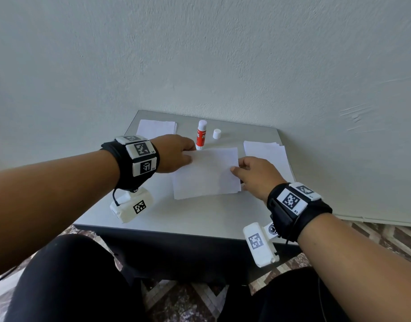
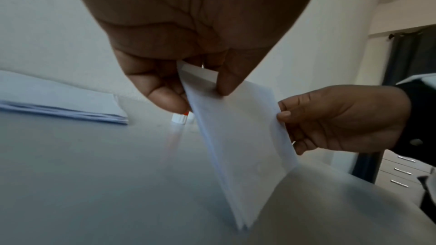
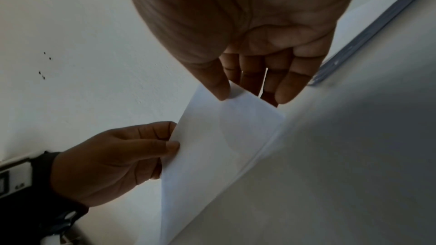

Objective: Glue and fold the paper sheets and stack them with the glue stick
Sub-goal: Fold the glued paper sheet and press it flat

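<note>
White rectangular paper sheet (image 1: 205, 174): centre of worktop, long axis 9-to-3 o'clock, far half lifted off the surface. Red-and-white glue stick (image 1: 201, 135): upright at 12 o'clock of the sheet, white cap (image 1: 217, 133) beside it. Grey worktop (image 1: 200, 217) against a pale wall. Left hand (image 1: 174, 153) pinches the sheet's 10 o'clock corner; right hand (image 1: 255, 175) pinches its 3 o'clock edge.

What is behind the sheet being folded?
Behind the sheet stand the uncapped glue stick and its cap. The stick's base is hidden by the sheet and left hand.
</note>
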